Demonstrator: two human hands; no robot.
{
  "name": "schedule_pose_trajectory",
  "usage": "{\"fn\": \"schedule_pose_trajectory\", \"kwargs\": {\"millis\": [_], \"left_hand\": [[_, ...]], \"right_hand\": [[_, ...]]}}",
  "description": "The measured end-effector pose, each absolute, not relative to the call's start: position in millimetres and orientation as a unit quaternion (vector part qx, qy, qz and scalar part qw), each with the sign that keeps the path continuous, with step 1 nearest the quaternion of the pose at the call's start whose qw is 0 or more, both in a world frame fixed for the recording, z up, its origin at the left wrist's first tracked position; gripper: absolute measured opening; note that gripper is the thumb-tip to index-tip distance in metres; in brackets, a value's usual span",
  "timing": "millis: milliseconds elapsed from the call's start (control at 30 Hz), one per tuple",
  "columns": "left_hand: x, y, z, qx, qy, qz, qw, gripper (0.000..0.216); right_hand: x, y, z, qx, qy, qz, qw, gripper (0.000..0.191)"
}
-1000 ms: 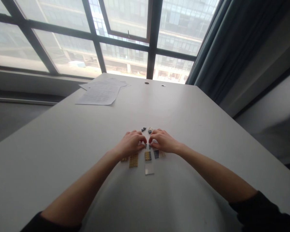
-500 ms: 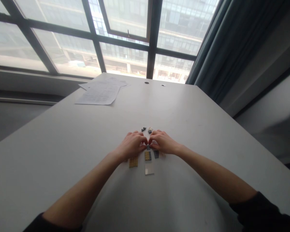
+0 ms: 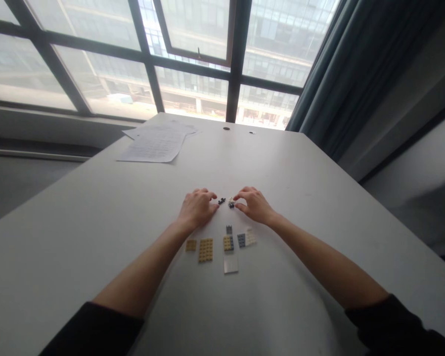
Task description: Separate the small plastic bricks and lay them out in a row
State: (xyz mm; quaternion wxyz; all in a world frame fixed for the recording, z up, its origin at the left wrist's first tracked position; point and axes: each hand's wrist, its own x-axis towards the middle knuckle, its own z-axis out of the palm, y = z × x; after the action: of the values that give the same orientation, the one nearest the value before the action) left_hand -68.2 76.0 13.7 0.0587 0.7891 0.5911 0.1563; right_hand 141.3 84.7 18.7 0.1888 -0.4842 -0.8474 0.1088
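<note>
Both my hands rest on a white table (image 3: pixel 96 222). My left hand (image 3: pixel 197 207) lies with curled fingers, its fingertips next to a small black piece (image 3: pixel 221 200). My right hand (image 3: pixel 252 203) pinches at a small white and dark piece (image 3: pixel 231 201). Nearer to me lie small flat bricks: a small tan plate (image 3: pixel 191 245), a larger tan plate (image 3: pixel 205 249), a tan and grey plate (image 3: pixel 228 241), a grey plate (image 3: pixel 241 240) beside a white piece (image 3: pixel 249 237), and a white tile (image 3: pixel 230 265).
Sheets of paper (image 3: pixel 154 144) lie at the far left of the table. Two small holes (image 3: pixel 226 128) sit near the far edge. Behind are large windows and a dark curtain (image 3: pixel 356 74) on the right.
Both hands have moved away from me, off the row of flat bricks, to the two small pieces farther out. The tan and grey plates now lie uncovered.
</note>
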Motion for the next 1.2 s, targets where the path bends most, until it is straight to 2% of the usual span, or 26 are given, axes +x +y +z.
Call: {"fn": "schedule_pose_trajectory", "kwargs": {"millis": [367, 667, 767, 867, 967, 1033, 1200], "left_hand": [[-66.2, 76.7, 6.0, 0.792, 0.584, 0.166, 0.07, 0.027], [-92.3, 63.9, 11.5, 0.787, 0.565, 0.204, 0.142, 0.025], [-96.8, 57.1, 14.4, 0.782, 0.554, 0.218, 0.185, 0.029], [-96.9, 51.3, 16.8, 0.78, 0.537, 0.229, 0.227, 0.032], [-91.5, 48.7, 17.4, 0.788, 0.523, 0.227, 0.232, 0.033], [-85.3, 48.0, 16.5, 0.799, 0.518, 0.219, 0.211, 0.03], [-68.6, 45.5, 11.5, 0.834, 0.494, 0.193, 0.154, 0.021]], "right_hand": [[90.4, 107.4, 16.8, -0.568, -0.812, 0.068, 0.114, 0.02], [87.4, 100.1, 16.7, -0.476, -0.869, 0.065, 0.121, 0.016], [97.4, 97.8, 16.6, -0.458, -0.86, 0.139, 0.176, 0.015], [112.6, 95.1, 17.4, -0.424, -0.816, 0.304, 0.249, 0.016], [128.4, 88.2, 21.0, -0.401, -0.787, 0.383, 0.27, 0.019], [136.6, 80.8, 23.3, -0.397, -0.817, 0.333, 0.253, 0.015], [143.1, 64.0, 20.6, -0.359, -0.915, 0.121, 0.139, 0.008]]}}
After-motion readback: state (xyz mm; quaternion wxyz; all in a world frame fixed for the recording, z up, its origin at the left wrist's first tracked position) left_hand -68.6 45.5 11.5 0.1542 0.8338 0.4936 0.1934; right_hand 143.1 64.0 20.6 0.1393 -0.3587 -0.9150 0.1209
